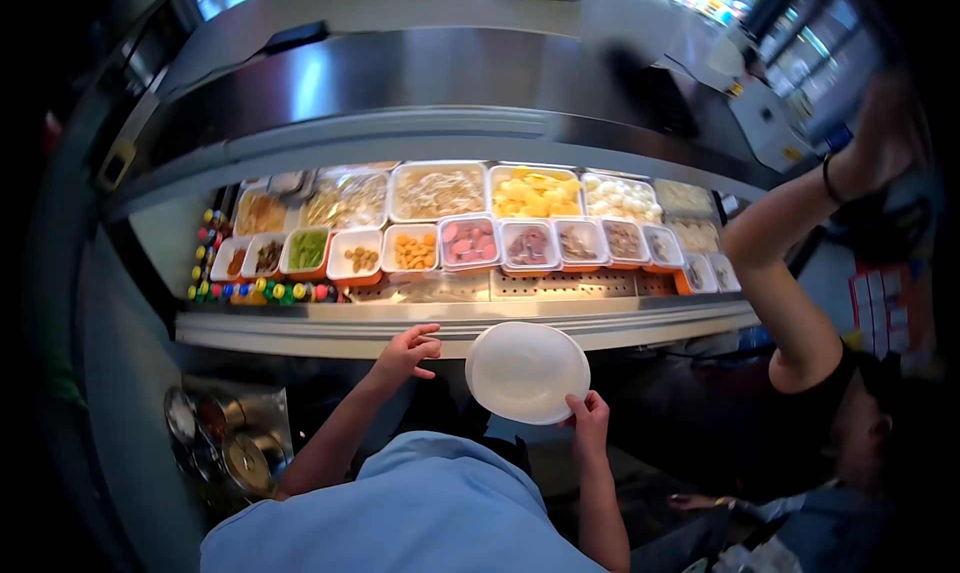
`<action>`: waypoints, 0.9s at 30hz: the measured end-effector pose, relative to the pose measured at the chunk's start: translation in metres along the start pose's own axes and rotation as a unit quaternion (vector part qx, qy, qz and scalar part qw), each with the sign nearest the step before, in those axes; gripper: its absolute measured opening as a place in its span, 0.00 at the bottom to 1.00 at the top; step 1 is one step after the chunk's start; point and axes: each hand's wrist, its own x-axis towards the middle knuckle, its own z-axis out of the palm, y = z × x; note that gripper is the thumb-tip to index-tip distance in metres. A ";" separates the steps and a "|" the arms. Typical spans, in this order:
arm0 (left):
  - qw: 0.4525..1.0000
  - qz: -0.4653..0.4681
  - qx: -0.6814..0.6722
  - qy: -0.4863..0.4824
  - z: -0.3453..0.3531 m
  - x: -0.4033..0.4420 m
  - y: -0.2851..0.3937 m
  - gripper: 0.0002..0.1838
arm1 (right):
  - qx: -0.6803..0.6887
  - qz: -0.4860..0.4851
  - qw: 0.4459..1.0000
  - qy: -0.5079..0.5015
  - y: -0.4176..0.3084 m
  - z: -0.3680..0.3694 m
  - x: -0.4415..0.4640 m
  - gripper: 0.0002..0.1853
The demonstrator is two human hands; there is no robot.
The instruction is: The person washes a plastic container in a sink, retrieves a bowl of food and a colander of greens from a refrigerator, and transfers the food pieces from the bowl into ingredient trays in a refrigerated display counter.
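A pale, round plastic bowl [526,371] is in front of my body, just below the front rail of a lit food display. My right hand [589,413] pinches its lower right rim between thumb and fingers. No food can be made out in the bowl. Left of the bowl, my left hand [408,355] is raised with fingers apart, touching nothing. Beyond both hands, the front row of white tubs includes pink slices [469,242], small orange-yellow pieces [413,251] and green vegetables [306,250].
Larger trays behind hold yellow slices [536,193] and white balls [620,198]. A steel shelf [420,68] overhangs the display. Close on my right, another person's arm [790,273] reaches up. Metal pots [245,458] stand low at left. Small colourful-capped bottles [262,292] line the display's left side.
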 end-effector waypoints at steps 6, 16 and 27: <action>0.964 0.143 0.208 -0.083 0.039 0.072 0.039 0.27 | 0.035 0.044 0.978 0.203 0.044 -0.054 -0.088 0.10; 0.870 0.141 0.366 -0.298 0.195 0.102 -0.029 0.30 | 0.274 0.038 0.814 0.510 0.159 -0.098 -0.254 0.15; 0.721 0.214 0.524 -0.401 0.413 0.145 -0.064 0.36 | 0.413 0.002 0.611 0.676 0.267 -0.269 -0.311 0.16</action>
